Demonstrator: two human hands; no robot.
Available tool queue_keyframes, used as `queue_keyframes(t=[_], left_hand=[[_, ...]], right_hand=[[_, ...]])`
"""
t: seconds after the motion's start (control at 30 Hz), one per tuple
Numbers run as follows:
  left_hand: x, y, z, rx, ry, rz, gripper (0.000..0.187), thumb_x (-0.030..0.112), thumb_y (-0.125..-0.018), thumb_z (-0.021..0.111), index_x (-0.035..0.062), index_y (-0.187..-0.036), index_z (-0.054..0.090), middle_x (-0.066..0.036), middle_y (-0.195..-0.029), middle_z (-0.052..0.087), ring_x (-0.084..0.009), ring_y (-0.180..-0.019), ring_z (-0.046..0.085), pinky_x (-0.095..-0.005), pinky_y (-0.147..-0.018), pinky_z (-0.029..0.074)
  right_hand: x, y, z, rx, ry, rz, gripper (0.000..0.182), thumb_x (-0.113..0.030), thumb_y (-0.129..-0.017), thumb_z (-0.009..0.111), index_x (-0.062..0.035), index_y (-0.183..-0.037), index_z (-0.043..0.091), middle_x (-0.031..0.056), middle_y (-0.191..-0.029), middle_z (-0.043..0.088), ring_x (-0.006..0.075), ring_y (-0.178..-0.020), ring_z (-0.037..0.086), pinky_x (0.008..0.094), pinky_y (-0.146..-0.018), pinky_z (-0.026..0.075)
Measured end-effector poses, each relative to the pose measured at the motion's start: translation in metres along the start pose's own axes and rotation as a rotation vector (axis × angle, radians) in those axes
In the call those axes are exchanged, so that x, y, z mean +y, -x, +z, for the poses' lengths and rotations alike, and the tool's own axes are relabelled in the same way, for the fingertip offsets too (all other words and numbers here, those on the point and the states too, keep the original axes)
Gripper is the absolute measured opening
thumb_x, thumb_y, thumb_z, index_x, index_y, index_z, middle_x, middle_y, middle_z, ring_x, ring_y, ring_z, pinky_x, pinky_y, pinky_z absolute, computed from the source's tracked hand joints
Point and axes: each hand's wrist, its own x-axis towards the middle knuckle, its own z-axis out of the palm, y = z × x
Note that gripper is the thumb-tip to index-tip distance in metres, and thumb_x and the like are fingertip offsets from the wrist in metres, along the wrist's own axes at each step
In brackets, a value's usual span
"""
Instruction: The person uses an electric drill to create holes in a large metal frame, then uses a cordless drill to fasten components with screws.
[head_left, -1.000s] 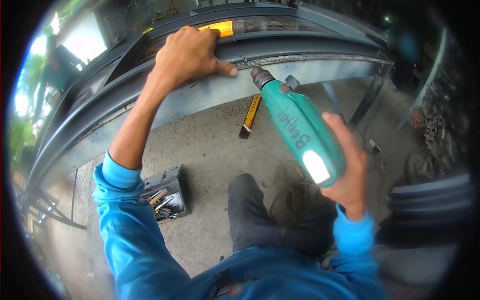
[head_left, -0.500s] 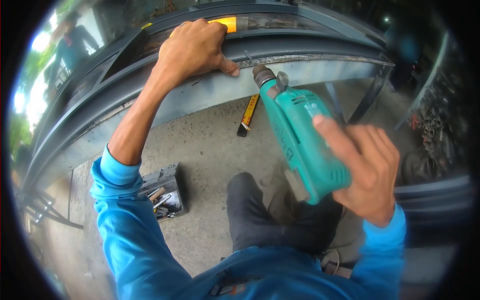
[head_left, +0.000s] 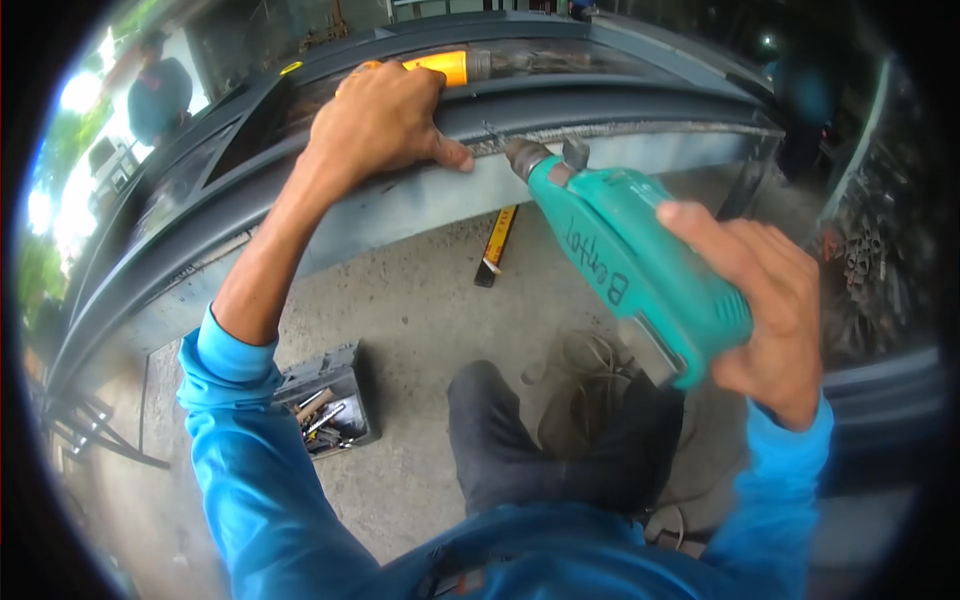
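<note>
My right hand (head_left: 775, 300) is closed around the rear handle of a teal power drill (head_left: 630, 265) with handwriting on its side. The drill's chuck (head_left: 525, 157) points up and left, close to the front edge of a dark metal frame (head_left: 600, 100); whether a bit touches the metal is hard to see. My left hand (head_left: 385, 115) grips that frame's edge, thumb on the pale front face and fingers over the top. Just behind it lies a yellow-bodied tool (head_left: 450, 68), partly covered by the hand.
On the concrete floor below, a grey toolbox (head_left: 350, 400) holds several hand tools. A yellow level (head_left: 495, 245) shows under the frame. Metal tubes (head_left: 865, 260) are stacked at right. A person (head_left: 160, 95) stands at far left, beyond the frame.
The drill and my right hand have shifted right, and the drill has rolled to show more of its side. My left hand stays on the frame. The person at far left has changed posture.
</note>
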Motion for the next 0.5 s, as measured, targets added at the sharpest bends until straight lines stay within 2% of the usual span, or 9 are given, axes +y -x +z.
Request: queue_keyframes(t=[0.03, 0.1, 0.13, 0.17, 0.23, 0.27, 0.37, 0.5], left_hand=[[-0.002, -0.003, 0.002, -0.028, 0.057, -0.038, 0.086, 0.057, -0.049, 0.084, -0.0026, -0.107, 0.066, -0.020, -0.074, 0.066, -0.0376, -0.080, 0.067, -0.0437, -0.076, 0.052], [-0.002, -0.002, 0.002, -0.025, 0.067, -0.031, 0.086, 0.061, -0.051, 0.083, -0.0033, -0.105, 0.067, -0.019, -0.072, 0.066, -0.0374, -0.078, 0.067, -0.0434, -0.075, 0.052], [-0.001, -0.002, 0.002, -0.028, 0.061, -0.025, 0.086, 0.061, -0.051, 0.083, -0.0033, -0.105, 0.067, -0.019, -0.072, 0.066, -0.0374, -0.078, 0.067, -0.0434, -0.075, 0.052], [-0.002, -0.003, 0.002, -0.038, 0.046, -0.036, 0.085, 0.062, -0.052, 0.082, -0.0039, -0.103, 0.068, -0.019, -0.071, 0.066, -0.0365, -0.077, 0.068, -0.0431, -0.074, 0.052], [0.000, -0.002, -0.003, -0.050, 0.024, -0.059, 0.084, 0.064, -0.052, 0.081, -0.0044, -0.100, 0.068, -0.019, -0.070, 0.065, -0.0356, -0.076, 0.068, -0.0428, -0.074, 0.053], [0.004, -0.002, -0.008, -0.071, 0.044, -0.101, 0.084, 0.066, -0.053, 0.080, -0.0043, -0.096, 0.069, -0.019, -0.069, 0.065, -0.0349, -0.075, 0.068, -0.0429, -0.073, 0.053], [0.008, -0.002, -0.002, -0.021, 0.065, -0.143, 0.084, 0.071, -0.052, 0.077, -0.0047, -0.087, 0.070, -0.014, -0.058, 0.062, -0.0327, -0.065, 0.067, -0.0408, -0.066, 0.052], [0.005, -0.001, 0.003, 0.044, 0.044, -0.114, 0.086, 0.076, -0.055, 0.073, -0.0050, -0.085, 0.070, -0.011, -0.052, 0.057, -0.0295, -0.057, 0.065, -0.0390, -0.059, 0.051]], right_hand=[[0.000, 0.008, 0.010, -0.010, -0.017, 0.015, 0.069, -0.011, -0.058, 0.074, -0.0020, -0.125, 0.057, 0.0120, -0.087, 0.065, 0.0300, -0.069, 0.060, 0.0361, -0.063, 0.044], [0.003, 0.013, 0.025, 0.179, -0.171, 0.030, 0.076, -0.004, -0.054, 0.073, -0.0176, -0.127, 0.059, 0.0065, -0.074, 0.058, 0.0270, -0.064, 0.055, 0.0388, -0.057, 0.040], [0.002, 0.021, 0.027, 0.171, -0.151, 0.007, 0.072, -0.007, -0.058, 0.075, -0.0091, -0.128, 0.057, 0.0084, -0.080, 0.064, 0.0268, -0.067, 0.061, 0.0378, -0.058, 0.043], [-0.001, 0.031, 0.029, 0.182, -0.152, 0.003, 0.072, -0.007, -0.058, 0.075, -0.0091, -0.128, 0.057, 0.0084, -0.080, 0.064, 0.0268, -0.067, 0.061, 0.0378, -0.058, 0.043], [-0.009, 0.052, 0.031, 0.319, -0.329, 0.111, 0.070, -0.013, -0.063, 0.079, 0.0004, -0.127, 0.054, 0.0130, -0.094, 0.068, 0.0270, -0.074, 0.067, 0.0353, -0.064, 0.049], [-0.013, 0.060, 0.029, 0.318, -0.340, 0.121, 0.070, -0.019, -0.066, 0.082, 0.0068, -0.125, 0.053, 0.0181, -0.104, 0.068, 0.0284, -0.081, 0.070, 0.0351, -0.072, 0.052], [-0.013, 0.053, 0.039, 0.424, -0.332, 0.086, 0.072, -0.022, -0.066, 0.084, 0.0051, -0.125, 0.053, 0.0184, -0.105, 0.067, 0.0284, -0.083, 0.069, 0.0353, -0.074, 0.054], [-0.010, 0.032, 0.050, 0.431, -0.332, 0.113, 0.077, -0.015, -0.064, 0.086, 0.0044, -0.129, 0.050, 0.0180, -0.114, 0.065, 0.0276, -0.091, 0.070, 0.0336, -0.079, 0.054]])
